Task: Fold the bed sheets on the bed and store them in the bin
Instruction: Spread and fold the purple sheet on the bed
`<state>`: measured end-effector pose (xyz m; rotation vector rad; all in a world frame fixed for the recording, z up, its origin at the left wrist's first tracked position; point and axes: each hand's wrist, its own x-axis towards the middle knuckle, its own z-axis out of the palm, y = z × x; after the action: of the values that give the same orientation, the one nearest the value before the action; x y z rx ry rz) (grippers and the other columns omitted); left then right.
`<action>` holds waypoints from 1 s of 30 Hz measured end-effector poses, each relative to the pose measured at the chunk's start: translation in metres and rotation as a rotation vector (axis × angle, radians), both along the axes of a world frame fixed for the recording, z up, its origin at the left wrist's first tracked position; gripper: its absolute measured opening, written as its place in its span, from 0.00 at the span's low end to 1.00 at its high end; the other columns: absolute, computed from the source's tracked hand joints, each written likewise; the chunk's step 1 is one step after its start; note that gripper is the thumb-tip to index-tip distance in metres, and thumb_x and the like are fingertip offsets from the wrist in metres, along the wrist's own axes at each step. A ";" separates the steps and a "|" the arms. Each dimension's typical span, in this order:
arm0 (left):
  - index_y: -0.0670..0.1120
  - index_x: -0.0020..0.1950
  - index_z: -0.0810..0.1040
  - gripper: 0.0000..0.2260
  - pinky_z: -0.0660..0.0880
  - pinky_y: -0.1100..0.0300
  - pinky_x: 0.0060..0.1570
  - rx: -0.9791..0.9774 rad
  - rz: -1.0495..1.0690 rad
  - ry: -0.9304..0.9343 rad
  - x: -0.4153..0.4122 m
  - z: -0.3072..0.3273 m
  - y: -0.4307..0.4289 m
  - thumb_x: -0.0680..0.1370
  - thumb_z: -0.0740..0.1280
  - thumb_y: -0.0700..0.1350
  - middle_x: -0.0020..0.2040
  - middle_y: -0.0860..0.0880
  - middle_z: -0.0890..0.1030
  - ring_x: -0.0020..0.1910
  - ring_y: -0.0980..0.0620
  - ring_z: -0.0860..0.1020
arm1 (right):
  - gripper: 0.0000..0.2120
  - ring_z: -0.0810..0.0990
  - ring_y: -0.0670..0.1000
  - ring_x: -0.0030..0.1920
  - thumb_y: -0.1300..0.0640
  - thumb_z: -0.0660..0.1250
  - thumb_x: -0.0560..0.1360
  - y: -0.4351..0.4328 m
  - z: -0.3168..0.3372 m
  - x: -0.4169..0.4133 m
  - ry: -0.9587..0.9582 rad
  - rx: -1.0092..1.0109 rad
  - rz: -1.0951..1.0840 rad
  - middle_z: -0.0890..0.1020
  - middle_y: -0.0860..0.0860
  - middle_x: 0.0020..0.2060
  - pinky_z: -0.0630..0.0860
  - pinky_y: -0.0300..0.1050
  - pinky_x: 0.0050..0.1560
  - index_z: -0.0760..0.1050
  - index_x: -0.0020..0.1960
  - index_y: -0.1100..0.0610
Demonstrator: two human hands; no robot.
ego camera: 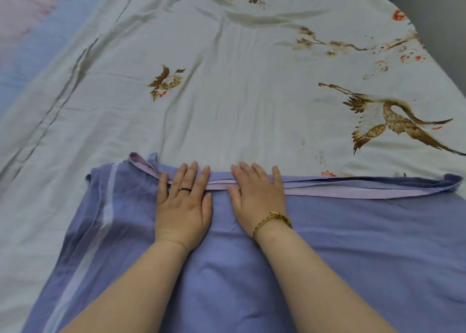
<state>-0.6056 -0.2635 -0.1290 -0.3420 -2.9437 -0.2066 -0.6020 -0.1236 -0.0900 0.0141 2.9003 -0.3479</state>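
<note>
A blue-purple bed sheet [353,244] lies folded on the near part of the bed, its layered lilac hem running left to right along the far edge. My left hand [182,204], wearing a dark ring, rests flat on that hem with fingers spread. My right hand [257,196], with a gold bracelet at the wrist, lies flat beside it, palm down on the same edge. Neither hand grips the cloth. No bin is in view.
Beneath the blue sheet spreads a pale green sheet [227,93] printed with brown cranes and orange flowers, covering most of the bed. A light blue cloth [32,50] and a pink one [22,7] lie at the far left. A grey wall [443,24] borders the right side.
</note>
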 end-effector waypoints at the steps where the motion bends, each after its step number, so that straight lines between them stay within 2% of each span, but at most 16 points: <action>1: 0.42 0.59 0.79 0.22 0.46 0.56 0.66 -0.008 -0.004 -0.005 -0.001 0.001 0.001 0.73 0.54 0.48 0.56 0.40 0.81 0.57 0.41 0.79 | 0.34 0.48 0.47 0.75 0.43 0.30 0.72 -0.006 -0.006 0.000 0.015 0.028 0.007 0.53 0.45 0.75 0.35 0.52 0.72 0.50 0.75 0.49; 3: 0.43 0.60 0.79 0.23 0.44 0.57 0.66 0.023 -0.019 -0.057 -0.002 0.008 0.001 0.74 0.52 0.50 0.58 0.41 0.80 0.59 0.41 0.78 | 0.43 0.50 0.47 0.75 0.43 0.25 0.64 -0.008 -0.014 0.003 0.070 0.057 -0.018 0.53 0.45 0.75 0.33 0.50 0.69 0.50 0.75 0.49; 4: 0.44 0.62 0.77 0.25 0.40 0.58 0.67 0.056 -0.015 -0.110 0.000 0.012 0.002 0.75 0.48 0.52 0.62 0.42 0.78 0.63 0.43 0.75 | 0.44 0.50 0.47 0.75 0.43 0.25 0.62 -0.006 -0.017 0.005 0.086 0.057 -0.029 0.54 0.45 0.75 0.32 0.48 0.67 0.51 0.75 0.49; 6: 0.48 0.68 0.72 0.33 0.32 0.57 0.66 0.050 -0.016 -0.143 -0.001 0.016 -0.003 0.73 0.39 0.56 0.69 0.46 0.72 0.71 0.47 0.65 | 0.44 0.52 0.47 0.75 0.43 0.26 0.62 -0.008 -0.018 0.008 0.096 0.041 -0.045 0.56 0.46 0.75 0.33 0.46 0.66 0.52 0.75 0.49; 7: 0.50 0.67 0.73 0.33 0.32 0.54 0.67 0.050 -0.031 -0.121 -0.005 0.020 -0.006 0.73 0.38 0.56 0.68 0.47 0.73 0.71 0.48 0.65 | 0.44 0.53 0.48 0.75 0.43 0.26 0.62 -0.009 -0.017 0.008 0.096 0.039 -0.050 0.56 0.46 0.75 0.33 0.46 0.66 0.53 0.75 0.49; 9: 0.49 0.60 0.79 0.25 0.39 0.47 0.70 0.031 -0.035 -0.086 -0.022 0.034 -0.021 0.78 0.45 0.54 0.62 0.48 0.78 0.66 0.48 0.71 | 0.44 0.53 0.48 0.75 0.42 0.26 0.62 -0.011 -0.016 0.009 0.093 0.050 -0.054 0.56 0.46 0.75 0.33 0.46 0.66 0.52 0.75 0.49; 12: 0.49 0.53 0.81 0.14 0.49 0.53 0.70 0.007 0.116 -0.342 -0.062 0.056 -0.064 0.79 0.57 0.53 0.58 0.46 0.80 0.61 0.46 0.73 | 0.44 0.52 0.47 0.75 0.42 0.25 0.62 -0.011 -0.017 0.010 0.092 0.061 -0.066 0.55 0.45 0.75 0.34 0.46 0.68 0.51 0.75 0.47; 14: 0.49 0.51 0.82 0.12 0.63 0.56 0.60 0.095 0.233 -0.458 -0.076 0.071 -0.091 0.76 0.64 0.54 0.55 0.45 0.81 0.57 0.45 0.75 | 0.44 0.52 0.48 0.75 0.42 0.25 0.62 -0.012 -0.016 0.011 0.090 0.064 -0.075 0.55 0.45 0.75 0.36 0.46 0.70 0.51 0.75 0.47; 15: 0.46 0.51 0.82 0.11 0.66 0.58 0.53 0.211 0.269 -0.503 -0.076 0.075 -0.100 0.75 0.67 0.52 0.53 0.45 0.81 0.54 0.45 0.75 | 0.44 0.52 0.48 0.75 0.42 0.25 0.62 -0.012 -0.017 0.012 0.088 0.068 -0.076 0.55 0.45 0.75 0.37 0.47 0.70 0.51 0.75 0.47; 17: 0.42 0.56 0.80 0.13 0.65 0.60 0.48 0.519 0.326 -0.594 -0.071 0.076 -0.111 0.74 0.69 0.47 0.51 0.46 0.78 0.52 0.49 0.74 | 0.44 0.52 0.48 0.75 0.42 0.25 0.62 -0.014 -0.016 0.012 0.084 0.081 -0.071 0.55 0.45 0.75 0.38 0.47 0.71 0.51 0.75 0.47; 20: 0.43 0.68 0.69 0.21 0.67 0.60 0.52 0.876 0.448 -0.688 -0.055 0.073 -0.119 0.76 0.66 0.48 0.57 0.48 0.73 0.53 0.53 0.71 | 0.43 0.53 0.48 0.75 0.42 0.25 0.62 -0.014 -0.016 0.012 0.098 0.080 -0.075 0.55 0.45 0.75 0.38 0.48 0.71 0.51 0.75 0.47; 22: 0.45 0.68 0.69 0.19 0.72 0.62 0.50 1.039 0.493 -0.744 -0.034 0.075 -0.130 0.78 0.64 0.47 0.56 0.50 0.75 0.50 0.55 0.76 | 0.43 0.53 0.49 0.75 0.42 0.26 0.63 -0.015 -0.016 0.012 0.105 0.087 -0.068 0.55 0.45 0.75 0.38 0.49 0.71 0.51 0.75 0.46; 23: 0.45 0.66 0.70 0.17 0.74 0.61 0.51 1.079 0.522 -0.770 -0.023 0.074 -0.136 0.78 0.63 0.46 0.56 0.50 0.77 0.48 0.55 0.78 | 0.42 0.53 0.49 0.75 0.42 0.26 0.63 -0.015 -0.017 0.013 0.108 0.093 -0.064 0.54 0.45 0.75 0.38 0.49 0.70 0.51 0.75 0.46; 25: 0.43 0.66 0.71 0.20 0.73 0.57 0.55 1.062 0.582 -0.807 -0.001 0.072 -0.149 0.76 0.65 0.48 0.57 0.47 0.78 0.52 0.51 0.78 | 0.42 0.54 0.50 0.75 0.43 0.26 0.63 -0.015 -0.019 0.013 0.108 0.100 -0.052 0.55 0.46 0.75 0.39 0.52 0.70 0.52 0.75 0.45; 28: 0.45 0.55 0.77 0.12 0.73 0.60 0.43 1.017 0.584 -0.864 0.013 0.076 -0.149 0.75 0.67 0.48 0.49 0.49 0.81 0.48 0.50 0.79 | 0.40 0.57 0.53 0.74 0.45 0.29 0.65 -0.018 -0.018 0.013 0.127 0.087 -0.014 0.59 0.48 0.74 0.43 0.58 0.71 0.57 0.74 0.47; 30: 0.46 0.46 0.78 0.07 0.73 0.61 0.40 0.997 0.568 -0.924 0.011 0.082 -0.139 0.74 0.68 0.49 0.46 0.49 0.81 0.45 0.50 0.79 | 0.39 0.60 0.54 0.73 0.46 0.31 0.66 -0.018 -0.018 0.014 0.153 0.078 0.002 0.61 0.49 0.73 0.45 0.61 0.71 0.61 0.73 0.49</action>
<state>-0.5943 -0.4022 -0.0471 0.9239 -2.9646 -2.0385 -0.5879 -0.1415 -0.1084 -0.0025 3.0637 -0.2450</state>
